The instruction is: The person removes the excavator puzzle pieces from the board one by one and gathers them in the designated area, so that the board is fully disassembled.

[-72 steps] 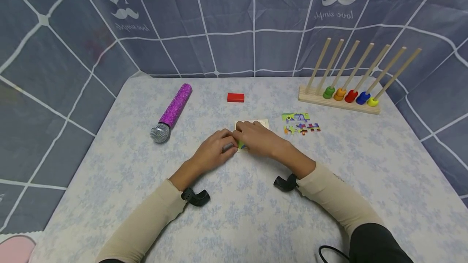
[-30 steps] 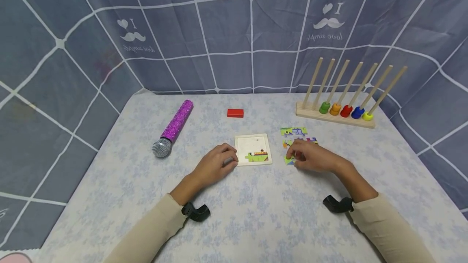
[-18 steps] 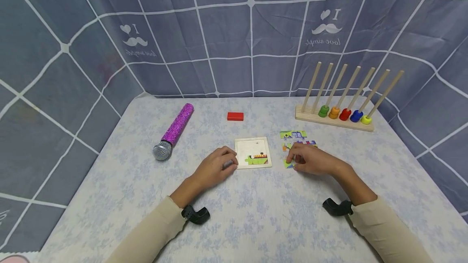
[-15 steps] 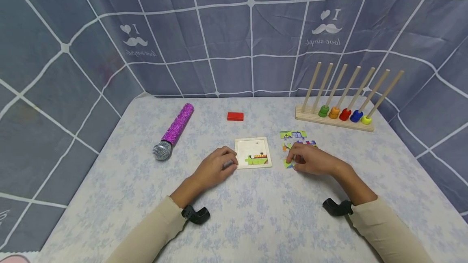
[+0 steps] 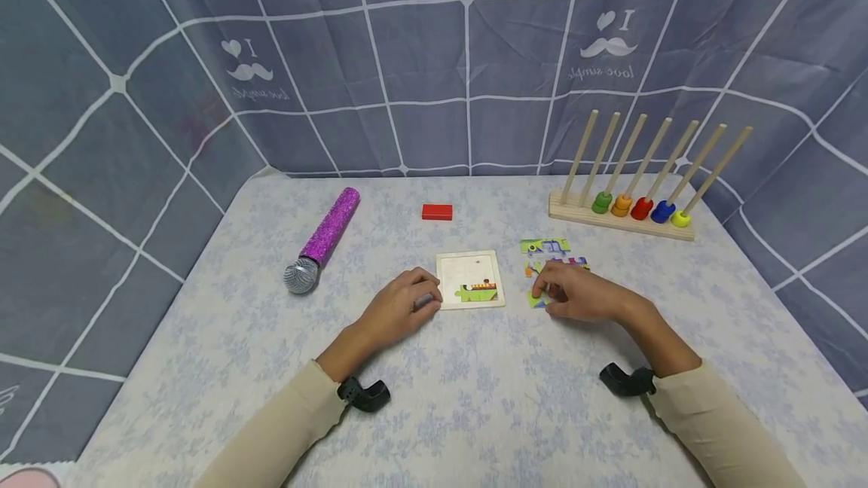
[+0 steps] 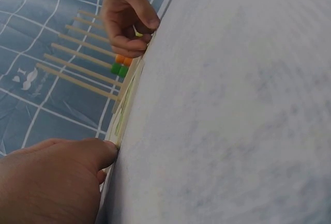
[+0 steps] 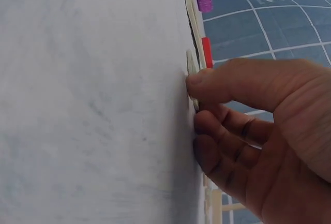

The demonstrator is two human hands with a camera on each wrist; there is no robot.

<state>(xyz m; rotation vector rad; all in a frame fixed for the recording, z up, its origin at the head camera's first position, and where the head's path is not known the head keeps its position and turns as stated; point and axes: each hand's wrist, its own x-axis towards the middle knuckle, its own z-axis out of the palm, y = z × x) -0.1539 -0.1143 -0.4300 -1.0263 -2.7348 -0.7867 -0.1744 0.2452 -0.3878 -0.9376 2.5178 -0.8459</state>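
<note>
My left hand (image 5: pixel 401 306) holds the left edge of a square, cream puzzle tray (image 5: pixel 461 256), thumb at its near corner in the left wrist view. A green puzzle piece (image 5: pixel 478 293) with a train picture lies in the tray's lower right part. To the right, my right hand (image 5: pixel 583 292) pinches a green and blue puzzle piece (image 5: pixel 537 301) between thumb and fingers; the right wrist view shows the thin piece (image 7: pixel 190 61) with one end tipped up by the thumb. Just beyond this hand lie a blue-vehicle puzzle strip (image 5: pixel 545 246) and purple-and-orange joined pieces (image 5: pixel 533 269), partly covered by it.
A purple glitter microphone (image 5: pixel 330 227) lies at the left. A small red block (image 5: pixel 437 212) is behind the tray. At the back right stands a wooden peg rack (image 5: pixel 620 220) with coloured beads. A grey-blue curtain (image 5: pixel 427 59) hangs behind the table.
Both hands were together over the tray at first. My right hand has moved right to the loose pieces and pinches one, uncovering the train piece. The left hand stays at the tray's edge.
</note>
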